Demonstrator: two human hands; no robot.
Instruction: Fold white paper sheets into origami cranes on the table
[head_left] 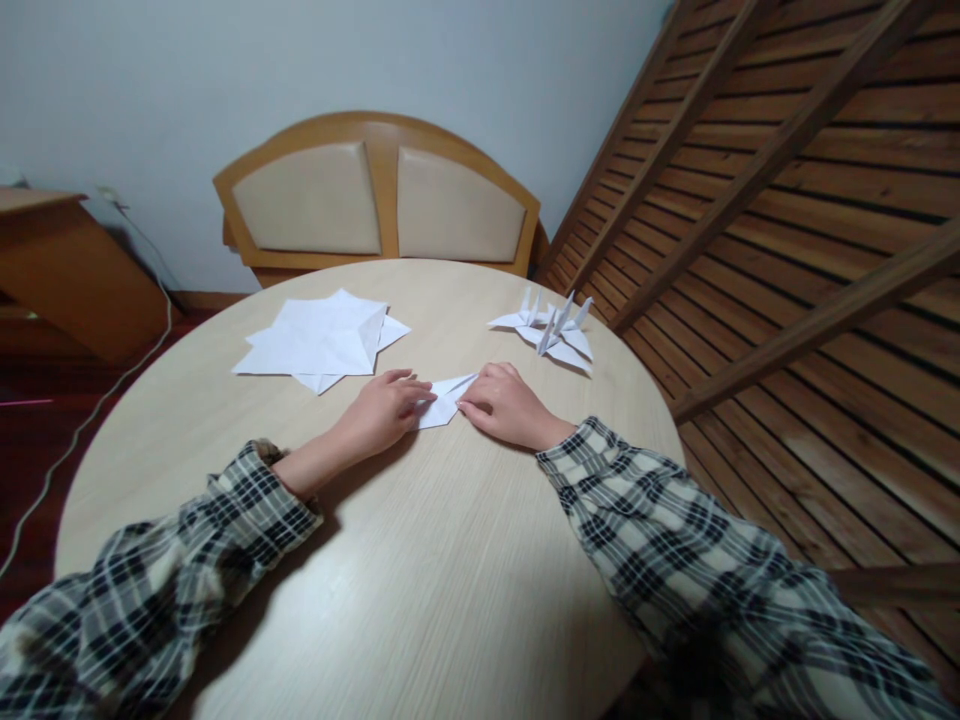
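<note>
A small folded piece of white paper point(444, 398) lies on the round light-wood table point(390, 560). My left hand point(384, 410) rests on its left side with fingers curled, fingertips pressing the paper. My right hand point(504, 403) presses the paper's right side, fingers bent over it. Both forearms wear plaid sleeves.
A loose stack of white paper sheets point(322, 340) lies at the table's far left. Several folded paper cranes point(553, 328) stand at the far right. A wooden chair point(379, 195) is behind the table. Slatted wooden boards point(787, 200) lean on the right. A white cable point(90, 410) runs along the floor.
</note>
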